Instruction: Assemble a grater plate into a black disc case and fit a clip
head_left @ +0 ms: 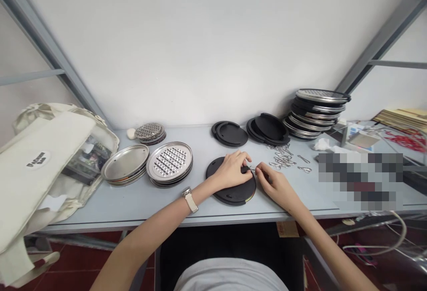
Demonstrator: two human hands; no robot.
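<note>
A round black disc (230,193) lies near the table's front edge, with a thin coloured line at its lower right rim. My left hand (233,169) rests on top of it, fingers curved and pressing on its upper right part. At the disc's right edge, my right hand (271,182) pinches a small thin metal piece (252,169), possibly a wire clip. Behind my right hand lies a loose pile of small metal clips (283,160). What sits under my left fingers is partly hidden.
Round grater plates (170,162) and plain metal discs (126,163) are stacked at left, beside a cream bag (43,149). Black discs (231,134) and black trays (268,129) lie at the back. A tall disc stack (315,113) stands back right.
</note>
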